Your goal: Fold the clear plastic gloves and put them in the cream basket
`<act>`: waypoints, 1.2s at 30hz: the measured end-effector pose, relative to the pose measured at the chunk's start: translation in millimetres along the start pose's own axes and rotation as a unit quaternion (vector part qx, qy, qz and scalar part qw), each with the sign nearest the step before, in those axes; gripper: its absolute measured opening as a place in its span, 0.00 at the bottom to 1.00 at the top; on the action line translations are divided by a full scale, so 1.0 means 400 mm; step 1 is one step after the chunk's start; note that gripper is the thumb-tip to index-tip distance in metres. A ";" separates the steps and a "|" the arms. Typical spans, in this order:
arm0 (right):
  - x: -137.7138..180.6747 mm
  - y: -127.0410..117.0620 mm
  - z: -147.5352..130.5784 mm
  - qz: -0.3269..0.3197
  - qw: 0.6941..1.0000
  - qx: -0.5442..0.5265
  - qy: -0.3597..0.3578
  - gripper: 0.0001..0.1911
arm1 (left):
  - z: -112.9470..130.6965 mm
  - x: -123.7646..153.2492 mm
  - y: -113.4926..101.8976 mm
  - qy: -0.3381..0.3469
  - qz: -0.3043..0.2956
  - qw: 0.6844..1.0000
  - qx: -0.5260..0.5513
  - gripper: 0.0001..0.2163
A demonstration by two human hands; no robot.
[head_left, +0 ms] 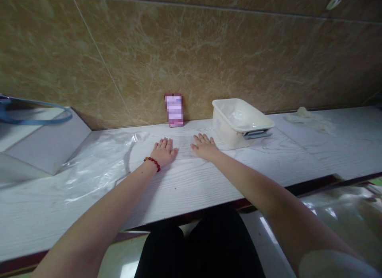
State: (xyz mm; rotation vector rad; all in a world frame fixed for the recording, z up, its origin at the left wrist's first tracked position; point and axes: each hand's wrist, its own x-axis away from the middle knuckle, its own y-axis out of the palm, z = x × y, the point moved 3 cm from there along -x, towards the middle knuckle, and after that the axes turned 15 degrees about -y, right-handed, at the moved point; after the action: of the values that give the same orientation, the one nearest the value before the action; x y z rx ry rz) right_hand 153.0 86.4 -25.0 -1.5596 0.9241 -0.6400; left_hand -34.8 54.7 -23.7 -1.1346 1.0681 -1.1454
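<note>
My left hand [164, 151] lies flat on the white wood-grain tabletop [191, 186], fingers apart, holding nothing. A red bead bracelet [153, 162] circles that wrist. My right hand [205, 146] rests palm down a short way to the right, also spread and without anything in it. Just beyond my hands, a phone [174, 110] with a lit, blurred screen leans against the wall. Near my right hand stands a white plastic bin [228, 128] with a grey handle [257, 134]; something clear and shiny lies inside. Left of my left hand is a crumpled clear plastic bag [98, 162].
On the left sits a white box [50, 138] with a blue strap [38, 120] over it. Pale gloves [310, 119] lie at the right. A brown marbled wall [191, 51] closes off the table's back. Below the front edge at right is clear plastic [343, 210].
</note>
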 end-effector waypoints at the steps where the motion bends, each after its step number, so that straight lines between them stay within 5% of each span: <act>1: 0.005 -0.010 0.008 0.016 1.000 -0.004 -0.002 0.31 | -0.010 -0.002 -0.006 0.004 0.001 1.000 0.017 0.27; 6: 0.067 -0.088 0.019 0.095 0.985 -0.007 -0.142 0.20 | -0.018 0.030 -0.074 0.111 0.065 0.989 0.079 0.20; 13: 0.171 -0.146 -0.006 0.072 0.961 0.048 -0.264 0.10 | 0.122 0.152 -0.105 0.253 0.057 0.966 -0.001 0.12; 21: 0.177 -0.143 -0.030 0.043 0.938 0.149 -0.310 0.09 | 0.175 0.145 -0.089 0.231 0.078 0.966 -0.091 0.10; 36: 0.146 -0.164 -0.039 0.089 0.947 0.130 -0.280 0.11 | 0.223 0.097 -0.055 0.170 0.057 0.984 0.003 0.18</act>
State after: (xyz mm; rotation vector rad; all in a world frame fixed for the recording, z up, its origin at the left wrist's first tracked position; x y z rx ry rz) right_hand 185.7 31.4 37.0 -1.2980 0.5155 -0.1578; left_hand 55.2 24.2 7.3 -0.8783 1.3707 -1.2779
